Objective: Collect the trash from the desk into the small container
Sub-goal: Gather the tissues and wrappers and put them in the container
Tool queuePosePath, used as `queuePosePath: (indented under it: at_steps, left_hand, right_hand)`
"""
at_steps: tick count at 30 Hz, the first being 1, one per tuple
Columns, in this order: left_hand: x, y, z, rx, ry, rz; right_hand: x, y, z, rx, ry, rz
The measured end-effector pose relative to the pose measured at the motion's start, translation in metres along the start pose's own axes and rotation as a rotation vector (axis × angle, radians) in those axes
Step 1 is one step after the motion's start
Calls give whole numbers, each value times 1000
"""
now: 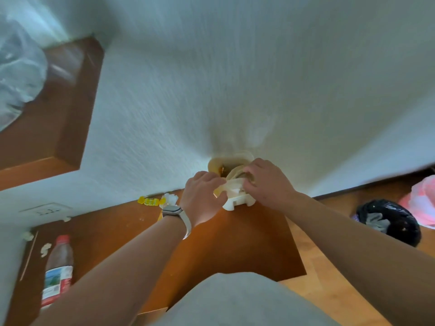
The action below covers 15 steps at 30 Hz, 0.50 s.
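The step in hand is judged to be the opening of the plastic bag (pixel 227 187) that sits in the small container (pixel 237 201), so that trash can be dropped in. It would be done well if the bag's mouth were drawn apart evenly, the left side toward nine o'clock and the right side toward three o'clock. The thin plastic should be kept from tearing and the light container kept flat on the desk (pixel 235 245), since a one-sided pull could tip it.

The left hand (pixel 202 196), with a watch (pixel 175 211) on its wrist, is seen with fingers curled, apparently pinching the bag's left edge. The right hand (pixel 266 182) is curled over the bag's right edge at the container's rim. The blur leaves the exact grip unclear.

The container is found at the far edge of the desk against the wall, directly between the two hands and touching or just under the fingertips. It lies at three o'clock of the left fingers and at eight o'clock of the right ones.

The trash to be gathered lies well apart from the fingers:
- A bottle (pixel 57 269), a thin stick (pixel 28 255) and paper scraps (pixel 44 249) lie at about eight o'clock of the left hand.
- A yellow wrapper (pixel 148 201) and a crumpled tissue (pixel 170 199) lie nearer, at nine o'clock of it.
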State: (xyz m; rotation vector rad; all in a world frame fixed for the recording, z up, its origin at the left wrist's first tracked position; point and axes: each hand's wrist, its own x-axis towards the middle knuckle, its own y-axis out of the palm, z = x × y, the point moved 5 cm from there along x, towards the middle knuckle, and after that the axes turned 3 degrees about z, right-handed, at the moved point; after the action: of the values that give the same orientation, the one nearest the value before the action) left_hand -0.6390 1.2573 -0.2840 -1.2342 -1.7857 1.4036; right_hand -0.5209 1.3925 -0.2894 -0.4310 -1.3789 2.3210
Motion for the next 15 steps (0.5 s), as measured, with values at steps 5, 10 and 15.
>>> queuePosePath:
  at_steps: [5,10,15]
  left_hand:
    - [-12,0,15,-13,-38,-29]
    - [-32,0,43,-17,-134,0]
    - [-60,0,88,-13,-182,15]
  right_hand:
    - [-5,3,2,-103,-119,-4]
    - [-1,10,26,-164,-194,58]
    - [-4,23,74,-165,-305,42]
